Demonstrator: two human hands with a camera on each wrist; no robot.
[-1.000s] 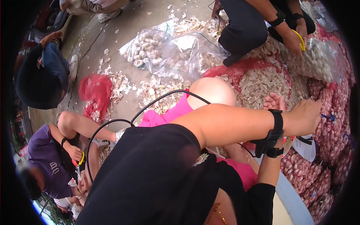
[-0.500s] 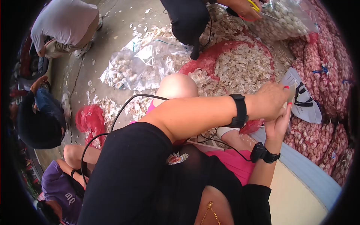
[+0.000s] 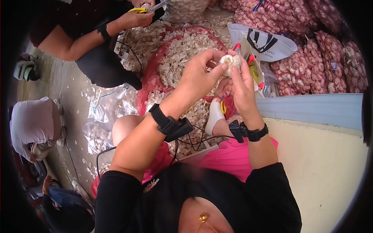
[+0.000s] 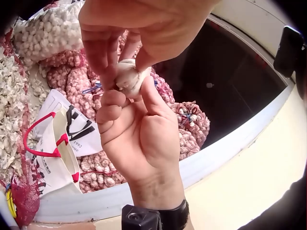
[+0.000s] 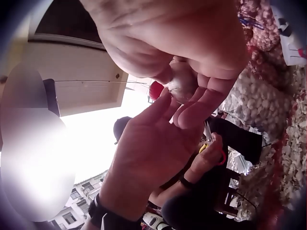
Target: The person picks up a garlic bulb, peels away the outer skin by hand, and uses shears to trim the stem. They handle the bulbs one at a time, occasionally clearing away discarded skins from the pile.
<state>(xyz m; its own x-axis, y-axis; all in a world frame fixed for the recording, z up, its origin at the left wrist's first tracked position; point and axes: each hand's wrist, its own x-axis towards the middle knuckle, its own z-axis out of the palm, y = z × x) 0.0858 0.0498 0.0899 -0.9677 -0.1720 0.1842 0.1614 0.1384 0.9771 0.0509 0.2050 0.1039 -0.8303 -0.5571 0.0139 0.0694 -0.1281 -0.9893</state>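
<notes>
A whitish garlic bulb (image 3: 230, 64) is held up between both hands in front of the chest. My left hand (image 3: 197, 74) grips it from the left, thumb on its near side. From the right, my right hand (image 3: 244, 86) holds the same bulb with thumb and fingers. In the left wrist view, the garlic bulb (image 4: 128, 79) sits between the left fingers above and the upturned right palm (image 4: 144, 139). The right wrist view has the bulb (image 5: 182, 84) partly hidden by fingers.
Loose garlic skins (image 3: 182, 54) lie over a red mesh sack (image 3: 149, 73). A white tote bag (image 3: 272, 43) leans against red net bags of garlic (image 3: 299, 75). A pale blue ledge (image 3: 318, 110) runs along the right. Another person's hand (image 3: 134, 19) holds yellow-handled scissors.
My left arm, first stretched far right across my right forearm, has drawn back. Both hands have come together around the garlic bulb in front of me. The head view has swung right.
</notes>
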